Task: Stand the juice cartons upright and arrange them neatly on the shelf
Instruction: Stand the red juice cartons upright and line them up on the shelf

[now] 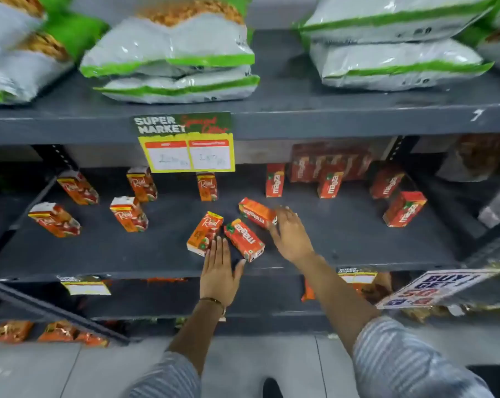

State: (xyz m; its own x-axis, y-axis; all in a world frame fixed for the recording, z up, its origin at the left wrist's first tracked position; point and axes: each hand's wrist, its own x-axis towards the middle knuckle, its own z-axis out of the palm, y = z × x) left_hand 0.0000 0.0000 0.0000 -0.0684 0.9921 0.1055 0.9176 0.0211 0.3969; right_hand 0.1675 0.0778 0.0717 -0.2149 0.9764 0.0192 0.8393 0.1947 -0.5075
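Three cartons lie flat at the front-middle of the dark grey shelf (pixel 343 234): one Real carton (pixel 204 234) and two Maaza cartons, the nearer one (pixel 244 239) just beside the Real, the farther one (pixel 257 213) behind it. All other cartons stand: Real row on the left (pixel 128 214), Maaza on the right (pixel 404 208), spaced loosely, not lined up.

Right hand (pixel 290 234) is on the end of the farther flat Maaza carton, fingers curled over it. Contact yes; whether it's a firm clamp, can't tell, as the fingertips are hidden behind the carton and slightly blurred. Left hand (pixel 218 271) is flat and open, fingers spread, tips just at the near edges of the Real carton and the nearer Maaza; holding nothing.

Step, as I read it: starting on the fallen trio, right hand first.

Next move calls for:
- close the right-hand grip, tip that Maaza up onto its base, slide it right toward the standing Maaza group
- left hand takes the Real carton, stands it, moves it left to its own brand
- nearer Maaza last

Risk: the two near cartons touch or nearly so, so lifting one may drag the other.

Price tag (pixel 187 142) hangs from the shelf above; irrelevant.
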